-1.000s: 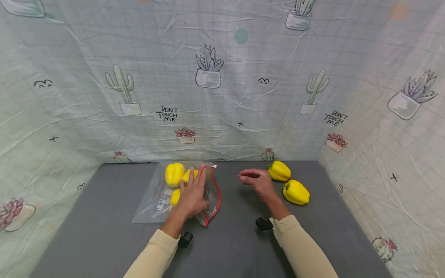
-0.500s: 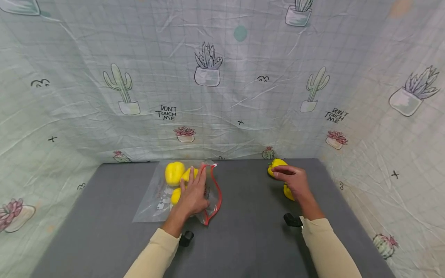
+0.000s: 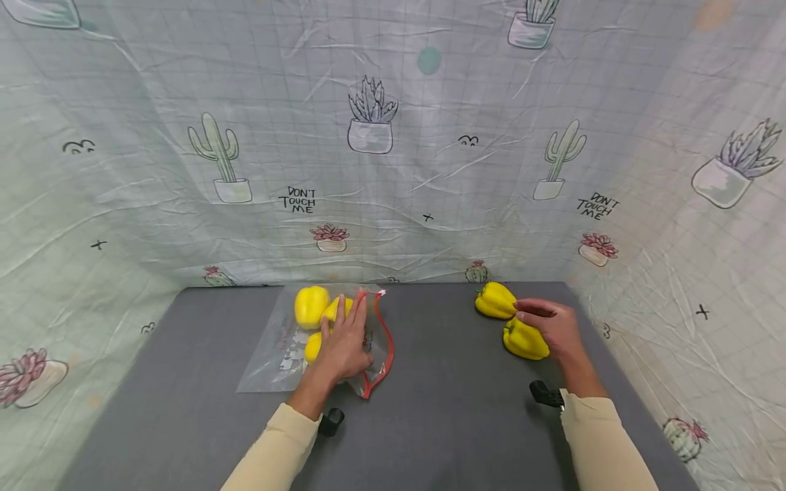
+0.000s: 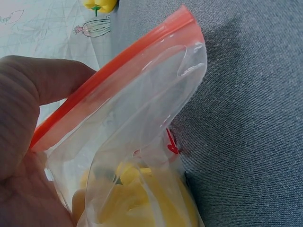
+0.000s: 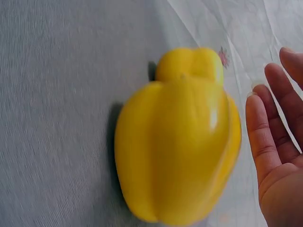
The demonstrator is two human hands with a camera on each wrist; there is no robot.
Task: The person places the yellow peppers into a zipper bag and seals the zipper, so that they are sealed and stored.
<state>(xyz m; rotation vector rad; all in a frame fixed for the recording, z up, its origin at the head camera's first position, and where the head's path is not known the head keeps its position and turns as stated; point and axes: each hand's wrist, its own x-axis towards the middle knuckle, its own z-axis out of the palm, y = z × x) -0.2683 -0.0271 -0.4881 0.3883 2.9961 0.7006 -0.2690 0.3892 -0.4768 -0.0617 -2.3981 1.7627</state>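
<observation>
A clear zip bag (image 3: 270, 361) with a red zip strip (image 3: 385, 344) lies on the grey table (image 3: 442, 409), with three yellow peppers (image 3: 310, 305) inside. My left hand (image 3: 344, 344) lies on the bag. In the left wrist view its thumb (image 4: 52, 80) and palm pinch the red rim (image 4: 118, 71), holding the bag (image 4: 151, 118) open. My right hand (image 3: 550, 327) is open at the right, its fingers straight beside the near loose yellow pepper (image 3: 523, 342) (image 5: 180, 142). Just behind that one lies a second loose pepper (image 3: 495, 301) (image 5: 189, 64). The right palm (image 5: 277, 156) is slightly apart from the near pepper.
Cactus-print cloth (image 3: 393, 170) walls in the table at the back and on both sides. Black wrist mounts (image 3: 331, 421) (image 3: 545, 394) sit by each sleeve. The two loose peppers lie close to the right cloth wall.
My right hand travelled from the table's middle to the right, passed over the far pepper, and now sits by the near one. The left hand has stayed on the bag.
</observation>
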